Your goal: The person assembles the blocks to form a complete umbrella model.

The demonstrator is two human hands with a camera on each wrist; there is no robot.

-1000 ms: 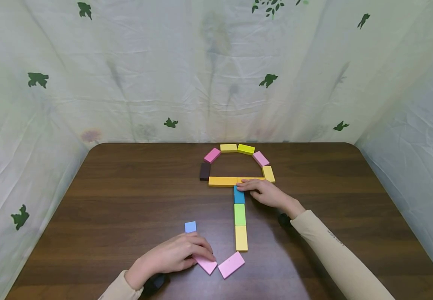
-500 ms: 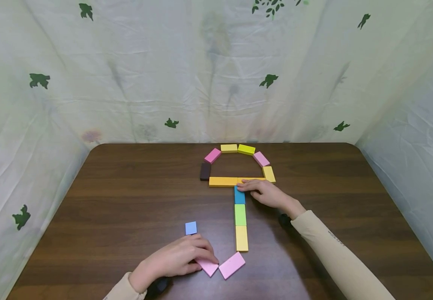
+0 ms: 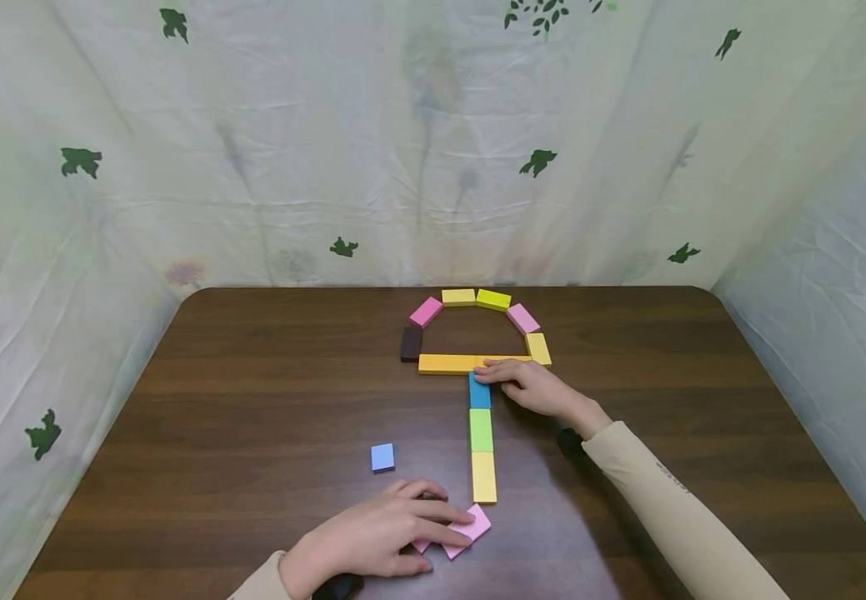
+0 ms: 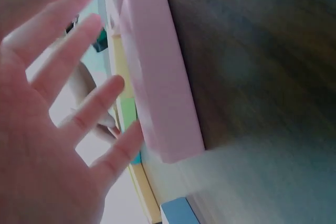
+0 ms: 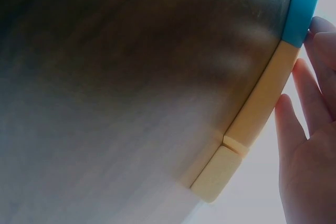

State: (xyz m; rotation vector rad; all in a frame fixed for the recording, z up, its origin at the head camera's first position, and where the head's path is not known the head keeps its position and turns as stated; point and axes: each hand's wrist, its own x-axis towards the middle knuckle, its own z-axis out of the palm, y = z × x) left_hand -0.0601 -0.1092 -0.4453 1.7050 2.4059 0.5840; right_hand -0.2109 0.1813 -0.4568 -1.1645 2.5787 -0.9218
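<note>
In the head view my left hand point(image 3: 380, 531) lies over two pink blocks near the front of the table. Its fingers reach across the right pink block point(image 3: 477, 523); the left pink block point(image 3: 421, 546) is mostly hidden beneath them. The left wrist view has those fingers spread and fairly straight beside the near pink block point(image 4: 160, 77). Farther back, my right hand point(image 3: 533, 387) rests its fingertips where the right orange block point(image 3: 503, 359) meets the blue block point(image 3: 480, 393). Below that blue block, a green block point(image 3: 481, 430) and a yellow block point(image 3: 483, 477) continue the column.
A small light-blue block point(image 3: 382, 457) lies alone left of the column. Beyond the left orange block point(image 3: 446, 364), several blocks curve in an arch, among them a dark block point(image 3: 411, 343) and a bright yellow block point(image 3: 493, 299). A patterned cloth point(image 3: 252, 167) hangs behind the brown table point(image 3: 267, 400).
My left hand has let go of the left pink block, after nudging it right against the other, and has moved right across both. My right hand stays in place.
</note>
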